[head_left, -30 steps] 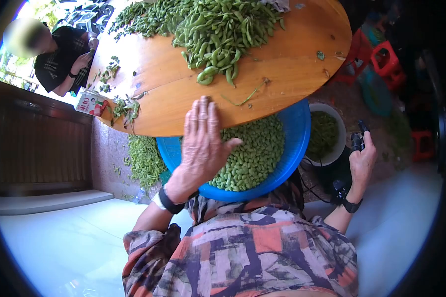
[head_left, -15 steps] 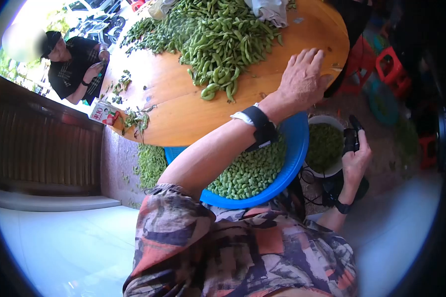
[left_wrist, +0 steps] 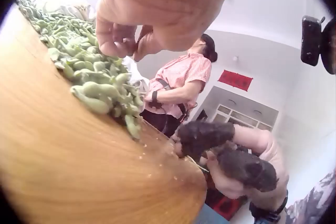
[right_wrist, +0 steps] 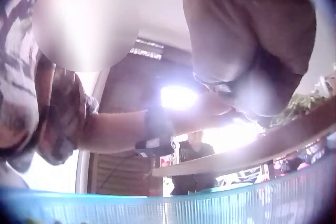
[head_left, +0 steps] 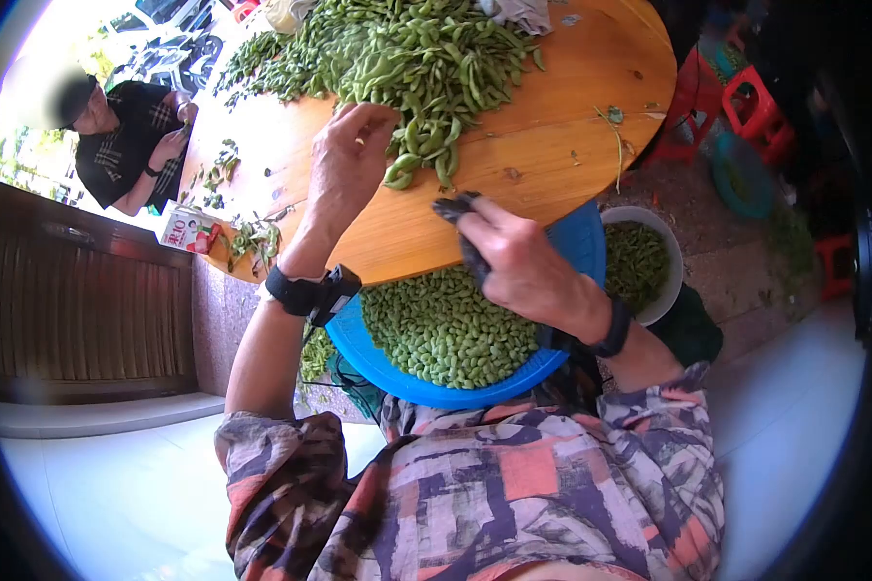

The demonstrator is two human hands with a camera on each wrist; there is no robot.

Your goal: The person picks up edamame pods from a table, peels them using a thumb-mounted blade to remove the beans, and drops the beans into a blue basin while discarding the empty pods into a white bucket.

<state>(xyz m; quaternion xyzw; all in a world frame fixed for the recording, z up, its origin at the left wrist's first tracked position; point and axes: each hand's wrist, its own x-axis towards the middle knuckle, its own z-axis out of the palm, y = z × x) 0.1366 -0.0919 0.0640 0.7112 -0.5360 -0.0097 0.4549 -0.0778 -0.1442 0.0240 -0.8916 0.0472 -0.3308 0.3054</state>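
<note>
On the wooden table (head_left: 572, 107) lies a big heap of green soybean pods (head_left: 426, 58). My left hand (head_left: 354, 160) is at the heap's near edge, fingers bent. In the left wrist view its fingertips (left_wrist: 118, 45) overlap the pods; I cannot tell whether they pinch one. My right hand (head_left: 528, 266), with black covers on thumb and forefinger, is over the near table edge and basin. The left wrist view shows those covered fingers (left_wrist: 205, 134) apart, with nothing between them. Below, a blue basin (head_left: 446, 395) holds shelled green beans (head_left: 446, 329).
A white bucket (head_left: 676, 281) of green husks stands right of the basin. Red stools (head_left: 758, 111) are beyond it. A printed carton (head_left: 179, 228) and leafy scraps (head_left: 252, 242) sit at the table's left. One person (head_left: 131, 145) is at the far left; another (left_wrist: 181, 85) stands across the table.
My left hand swept right across the table, then came back left to the pods. My right hand rose from beside the bucket to the table edge. A stem now lies farther right.
</note>
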